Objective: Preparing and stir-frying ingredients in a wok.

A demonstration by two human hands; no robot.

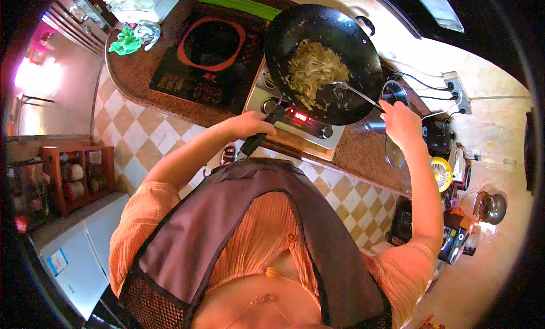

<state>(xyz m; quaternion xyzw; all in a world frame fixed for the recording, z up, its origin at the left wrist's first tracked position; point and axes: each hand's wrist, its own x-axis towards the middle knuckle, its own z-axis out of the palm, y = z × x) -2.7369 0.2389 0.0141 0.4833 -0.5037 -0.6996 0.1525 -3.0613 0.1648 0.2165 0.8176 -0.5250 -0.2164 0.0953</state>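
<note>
A large black wok (362,52) stands over the cooker (294,128) with the lit red display. Shredded, brownish food (315,64) is heaped in the wok. My left hand (253,125) is closed around the wok's long black handle (255,145), which points towards my body. In my right hand (400,120) is the handle of a metal spatula (362,95), held over the wok's right side. The spatula's head touches the food's right edge and is partly hidden in it.
A flat black induction cooktop (210,43) lies left of the wok. Green and grey cloths (125,41) lie at the counter's left end, beside a white container (142,5). Glass lids (396,154), a yellow fan (441,174) and plugged-in cords (430,87) are at the right.
</note>
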